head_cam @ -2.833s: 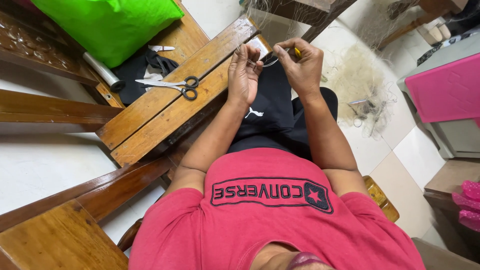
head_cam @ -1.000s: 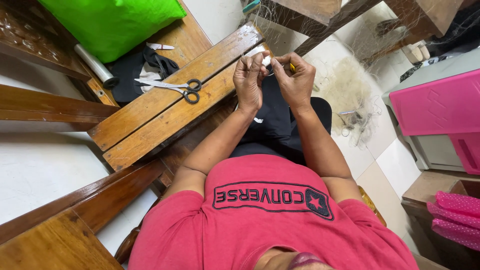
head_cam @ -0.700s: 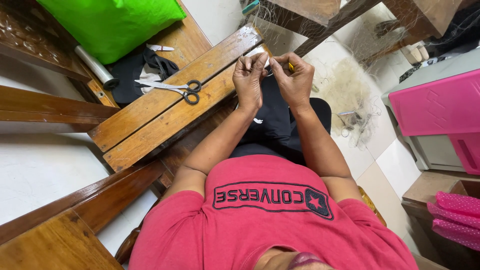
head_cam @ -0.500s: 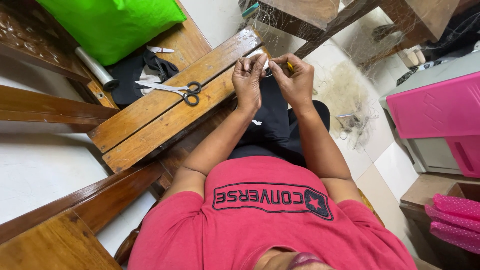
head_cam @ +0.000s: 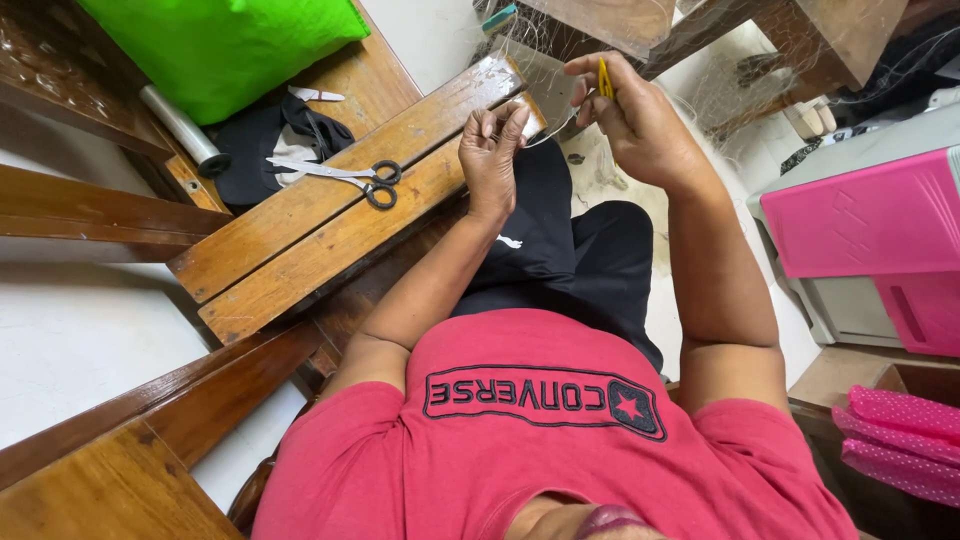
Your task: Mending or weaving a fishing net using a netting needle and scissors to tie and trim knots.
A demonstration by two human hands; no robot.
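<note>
Right hand (head_cam: 640,120) pinching yellow tool (head_cam: 604,76), half-hidden

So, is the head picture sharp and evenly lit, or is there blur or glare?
Head view: sharp on both hands, left hand and right hand; soft, even light, faint shadows; a mild sheen on the wooden planks; the fine net is hard to make out; edges bend from the wide lens.

The bench (head_cam: 330,235) was glossy varnished wood. The scissors (head_cam: 345,178) had shiny metal blades and black, perhaps plastic, handles. The net (head_cam: 560,80) looked fine, translucent. The bag (head_cam: 215,50) was smooth green cloth.
</note>
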